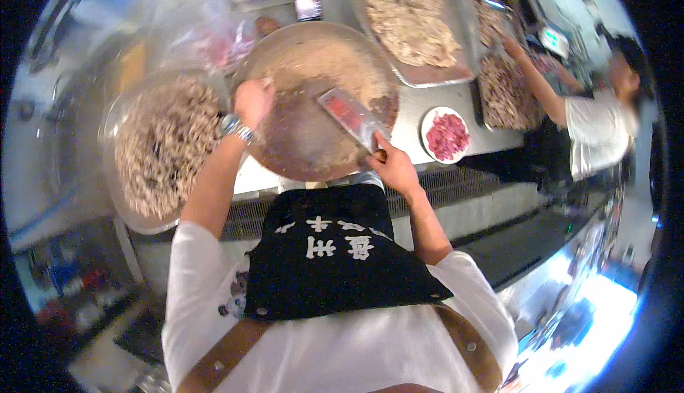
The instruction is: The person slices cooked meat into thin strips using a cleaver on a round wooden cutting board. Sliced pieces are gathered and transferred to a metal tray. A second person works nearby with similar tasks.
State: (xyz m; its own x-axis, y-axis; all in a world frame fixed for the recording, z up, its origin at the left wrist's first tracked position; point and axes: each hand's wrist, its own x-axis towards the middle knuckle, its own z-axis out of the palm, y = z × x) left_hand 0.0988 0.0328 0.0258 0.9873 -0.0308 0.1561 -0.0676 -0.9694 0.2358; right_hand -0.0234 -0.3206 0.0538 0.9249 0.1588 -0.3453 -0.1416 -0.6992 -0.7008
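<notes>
The right hand (395,167), just below and right of the frame's upper middle, is closed around the handle of a cleaver (348,113), whose broad blade slants up and left over a round chopping board (299,136); reddish patches show on the blade, and I cannot tell whether it touches the wood. The left hand (254,101), with a metal watch (237,128) at its wrist, is at the board's left edge, fingers bent; whether it pinches anything cannot be made out. Right of the board, a white plate (426,137) bears red meat (447,136). At the left of the frame, a large tray holds brownish chopped pieces (167,147); at the upper middle, another holds pale slices (413,22). Further right are dark chopped pieces (504,94), with a co-worker (602,136) in white reaching toward them.
</notes>
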